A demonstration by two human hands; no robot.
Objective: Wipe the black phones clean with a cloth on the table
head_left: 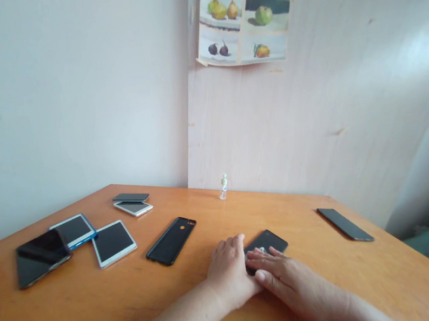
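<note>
A dark smartphone (271, 240) lies face unclear on the table, partly covered by both hands. My left hand (229, 270) is closed against its left edge, fingers curled. Over the phone's near part, my right hand (289, 276) presses with its fingers together. A scrap of whitish, cloth-like material (261, 250) shows under those fingertips; most of it is hidden. To the left lies an empty black phone case (172, 241), inside facing up. A small clear spray bottle (223, 187) with a pale green top stands upright behind the hands, near the wall.
On the left of the wooden table (139, 299) lie a black tablet (41, 258), a blue-edged tablet (76, 230), a white tablet (114, 243), a white phone (135, 207) and a dark phone (131, 197). Another dark phone (344, 224) rests near the right edge.
</note>
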